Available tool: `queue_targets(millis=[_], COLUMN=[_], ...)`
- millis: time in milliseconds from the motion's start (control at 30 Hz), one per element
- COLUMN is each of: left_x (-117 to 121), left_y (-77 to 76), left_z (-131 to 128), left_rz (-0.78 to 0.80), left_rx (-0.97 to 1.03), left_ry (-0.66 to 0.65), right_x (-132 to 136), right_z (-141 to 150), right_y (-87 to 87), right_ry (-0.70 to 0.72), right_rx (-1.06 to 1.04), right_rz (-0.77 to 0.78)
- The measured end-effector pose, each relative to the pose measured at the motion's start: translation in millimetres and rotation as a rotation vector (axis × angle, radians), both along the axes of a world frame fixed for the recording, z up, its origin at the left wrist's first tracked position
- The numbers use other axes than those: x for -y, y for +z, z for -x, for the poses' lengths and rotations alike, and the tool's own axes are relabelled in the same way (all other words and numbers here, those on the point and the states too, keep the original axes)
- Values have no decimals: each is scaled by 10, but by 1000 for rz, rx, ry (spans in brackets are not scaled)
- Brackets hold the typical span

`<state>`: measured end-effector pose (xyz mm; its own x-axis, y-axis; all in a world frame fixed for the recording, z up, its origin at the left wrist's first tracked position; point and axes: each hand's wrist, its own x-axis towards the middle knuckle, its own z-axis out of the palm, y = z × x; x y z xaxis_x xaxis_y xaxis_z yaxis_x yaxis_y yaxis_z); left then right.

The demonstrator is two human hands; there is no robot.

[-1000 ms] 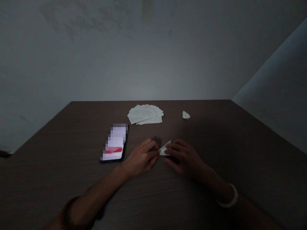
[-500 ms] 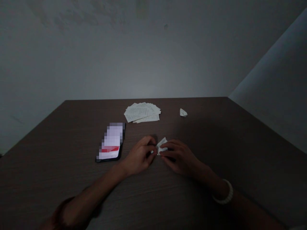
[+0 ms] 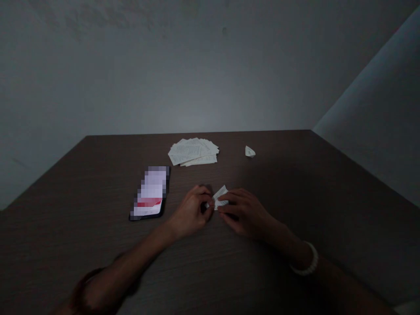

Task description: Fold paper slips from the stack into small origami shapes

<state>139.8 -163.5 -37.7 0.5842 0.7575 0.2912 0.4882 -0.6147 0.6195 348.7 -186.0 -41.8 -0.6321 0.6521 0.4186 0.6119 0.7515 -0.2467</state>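
Between my hands, low over the dark table, is a small piece of printed white paper (image 3: 220, 193) with a fold in it. My left hand (image 3: 193, 209) pinches its left end between thumb and fingers. From the other side my right hand (image 3: 244, 212) grips the right part, its fingers bent over the paper and covering much of it. A corner of the paper sticks up and away from me between the fingertips. The lower edge is partly hidden by my fingers.
A fanned pile of printed paper sheets (image 3: 193, 152) lies farther back on the table (image 3: 82, 175). To its right sits a small folded paper piece (image 3: 250, 152). A phone (image 3: 151, 192) with its screen lit lies left of my left hand. A wall (image 3: 197, 78) rises behind the table.
The view has shifted slightly, so everything sits a little higher in the picture. Both hands keep hold of the paper, with only small finger movements.
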Motion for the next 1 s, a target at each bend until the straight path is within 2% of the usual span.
queue_targets(millis=[167, 367, 600, 1000], left_x=[11, 33, -11, -49], left_y=[-18, -24, 3, 9], left_z=[-4, 14, 38, 32], left_rz=[-7, -9, 5, 9], left_rx=[10, 16, 5, 6], left_ry=[53, 147, 134, 109], right_x=[14, 22, 11, -48], right_z=[16, 4, -3, 190], right_y=[47, 40, 18, -49], right_ry=[37, 31, 27, -159], right_rx=[88, 89, 61, -141], right_rz=[-24, -24, -4, 78])
